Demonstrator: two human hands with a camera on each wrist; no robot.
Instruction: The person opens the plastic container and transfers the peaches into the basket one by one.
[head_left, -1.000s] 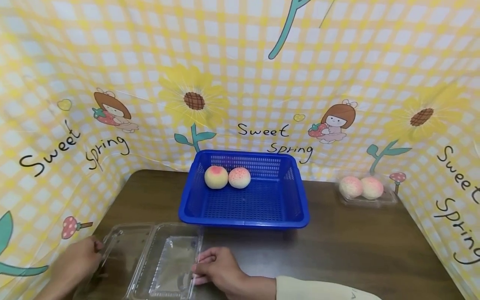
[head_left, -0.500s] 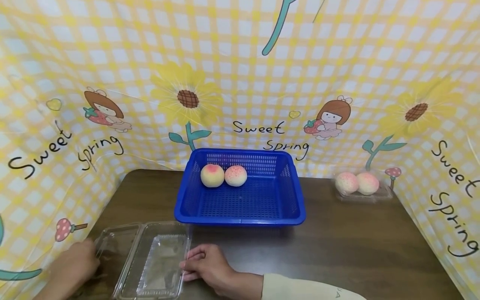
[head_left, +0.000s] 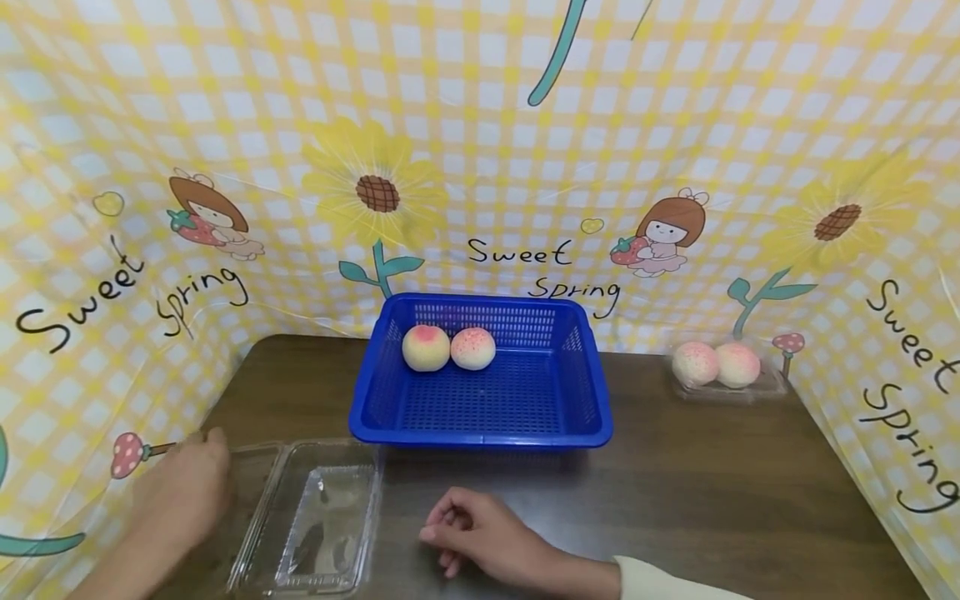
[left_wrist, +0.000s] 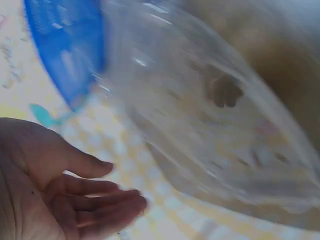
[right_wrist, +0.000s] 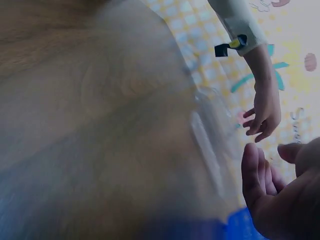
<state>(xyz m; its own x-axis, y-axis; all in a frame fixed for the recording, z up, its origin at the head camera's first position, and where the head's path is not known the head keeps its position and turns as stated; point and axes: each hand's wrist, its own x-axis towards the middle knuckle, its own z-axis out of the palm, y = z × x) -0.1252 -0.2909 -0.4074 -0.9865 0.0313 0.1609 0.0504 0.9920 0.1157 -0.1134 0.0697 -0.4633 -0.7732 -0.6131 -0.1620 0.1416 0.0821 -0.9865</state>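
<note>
An open, clear plastic clamshell box (head_left: 330,517) lies at the front left of the table, its lid side to the left. My left hand (head_left: 183,492) hovers over the outer part of the lid and hides some of it. In the left wrist view the left hand's fingers (left_wrist: 100,200) are extended and apart from the blurred clear plastic (left_wrist: 200,115). My right hand (head_left: 483,529) is right of the box, fingers loosely bent, holding nothing. Two peaches, one yellowish (head_left: 426,348) and one speckled pink (head_left: 472,348), sit in the blue basket (head_left: 480,437) behind.
At the back right, another clear plastic box (head_left: 765,385) holds two pinkish peaches (head_left: 716,365). A yellow checked cloth (head_left: 480,167) with printed flowers and lettering walls in the back and sides of the brown table (head_left: 675,500).
My right hand has let go of the box's right edge and moved right. The left hand has moved up and right over the lid. The box shifted slightly left earlier.
</note>
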